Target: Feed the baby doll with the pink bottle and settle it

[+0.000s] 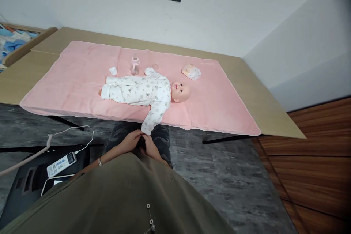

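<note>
A baby doll in a white printed outfit lies face up on a pink mat, its head to the right. Its near sleeve reaches over the table's front edge toward me. At the cuff, my left hand and my right hand meet with fingers bent, closed on the sleeve end. The doll's hand on that side is hidden. Behind the doll stand a pink-topped baby bottle and a small clear round piece. A white folded piece lies near the feet, a patterned packet beyond the head.
The mat covers most of a wooden table against a white wall. At left is a wooden-railed bed with blue bedding. A power bank with a cable sits on a black case. Wooden cabinets stand at right.
</note>
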{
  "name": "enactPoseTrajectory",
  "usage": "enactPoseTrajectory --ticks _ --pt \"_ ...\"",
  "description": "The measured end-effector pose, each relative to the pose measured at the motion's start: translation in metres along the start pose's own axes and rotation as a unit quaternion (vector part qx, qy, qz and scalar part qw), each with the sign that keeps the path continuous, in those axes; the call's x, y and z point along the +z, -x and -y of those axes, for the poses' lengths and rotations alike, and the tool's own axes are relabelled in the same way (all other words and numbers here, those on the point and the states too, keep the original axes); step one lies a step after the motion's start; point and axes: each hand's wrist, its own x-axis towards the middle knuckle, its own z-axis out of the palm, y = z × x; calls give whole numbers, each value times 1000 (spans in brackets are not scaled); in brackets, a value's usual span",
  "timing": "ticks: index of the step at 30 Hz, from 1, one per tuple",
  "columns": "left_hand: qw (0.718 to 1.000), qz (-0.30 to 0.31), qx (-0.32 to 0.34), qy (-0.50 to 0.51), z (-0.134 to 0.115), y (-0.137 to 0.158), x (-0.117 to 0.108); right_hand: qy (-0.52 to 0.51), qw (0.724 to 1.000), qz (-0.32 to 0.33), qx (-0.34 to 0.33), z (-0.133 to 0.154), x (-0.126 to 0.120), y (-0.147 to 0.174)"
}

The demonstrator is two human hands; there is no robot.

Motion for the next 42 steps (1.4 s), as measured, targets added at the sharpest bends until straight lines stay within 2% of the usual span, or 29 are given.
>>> enactPoseTrajectory --ticks 7,10,13,19,25,37,42 --pt "993 -105 3 57 -5 10 12 -11 996 -80 -22 -11 10 4" --pt "989 -124 2 79 -5 13 17 -22 993 -114 -12 -15 15 5" --pt "988 -119 9 99 -4 15 21 -17 991 -133 -12 -17 17 5" --pt "986 -103 24 128 2 15 28 -22 992 -127 -18 -21 21 4" --pt "984 -114 33 132 6 12 33 -2 984 -177 -21 -23 26 0" --pt "984 -110 63 127 -8 5 37 -36 972 -219 -73 -26 29 -6" --pt "984 -83 46 147 -8 7 41 -65 974 -207 -59 -32 32 -6"
